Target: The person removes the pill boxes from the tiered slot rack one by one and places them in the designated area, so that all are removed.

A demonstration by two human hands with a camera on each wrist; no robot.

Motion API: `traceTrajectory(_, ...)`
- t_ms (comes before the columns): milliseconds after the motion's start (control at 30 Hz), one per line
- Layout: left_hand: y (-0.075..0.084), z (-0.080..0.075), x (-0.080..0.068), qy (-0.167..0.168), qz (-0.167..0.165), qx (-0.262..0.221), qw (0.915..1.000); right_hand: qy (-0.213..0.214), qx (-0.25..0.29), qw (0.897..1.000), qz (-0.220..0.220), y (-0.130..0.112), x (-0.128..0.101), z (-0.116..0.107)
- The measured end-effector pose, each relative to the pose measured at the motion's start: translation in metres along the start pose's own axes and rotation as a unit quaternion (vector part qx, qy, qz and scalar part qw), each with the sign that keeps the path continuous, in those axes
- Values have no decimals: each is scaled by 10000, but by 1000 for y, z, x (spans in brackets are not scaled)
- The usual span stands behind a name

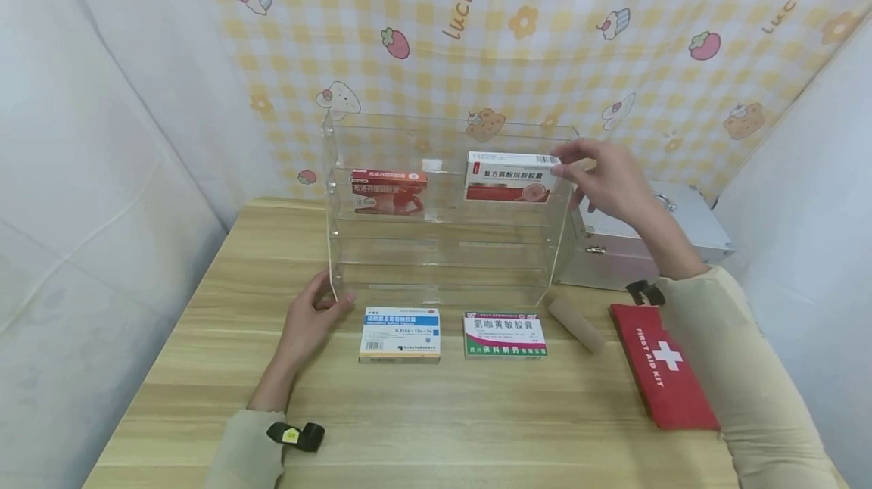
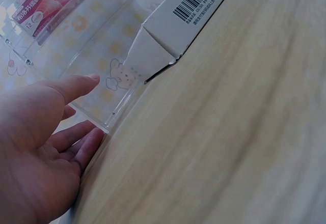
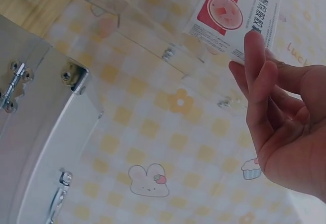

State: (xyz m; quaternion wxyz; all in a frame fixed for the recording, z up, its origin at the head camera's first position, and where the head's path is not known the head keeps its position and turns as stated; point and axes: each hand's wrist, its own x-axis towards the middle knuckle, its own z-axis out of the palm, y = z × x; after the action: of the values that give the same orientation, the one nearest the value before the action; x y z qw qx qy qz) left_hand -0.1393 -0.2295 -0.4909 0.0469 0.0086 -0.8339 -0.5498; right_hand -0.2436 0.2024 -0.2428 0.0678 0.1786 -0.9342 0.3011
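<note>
A clear acrylic display rack (image 1: 436,250) stands upright on the table. My right hand (image 1: 602,177) pinches the right end of a white and red medicine box (image 1: 511,177) at the rack's upper right; the right wrist view shows fingertips at the end of that box (image 3: 234,15). Around the rack's lower left edge, my left hand (image 1: 309,320) holds on with the thumb in front, and the left wrist view shows the fingers of this hand (image 2: 51,147) at the bottom corner. A red medicine box (image 1: 388,192) sits on an upper tier at the left.
On the table before the rack lie a blue and white medicine box (image 1: 400,335) and a green and purple one (image 1: 506,336). To the right are a tan roll (image 1: 576,325), a red first aid pouch (image 1: 657,375) and a silver metal case (image 1: 647,239). A checked curtain (image 1: 436,42) hangs behind.
</note>
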Motion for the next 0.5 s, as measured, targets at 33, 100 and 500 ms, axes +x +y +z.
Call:
traceTrajectory(33,0,0,0,-4,-5,-4,10000,70,7,10000,-19,-1,-1,-2)
traceTrajectory(100,0,0,0,-13,-2,1,10000,228,57,9997,-66,-3,-2,-7)
traceTrajectory(500,0,1,0,-78,23,-36,10000,689,494,9963,-126,-17,-17,-35)
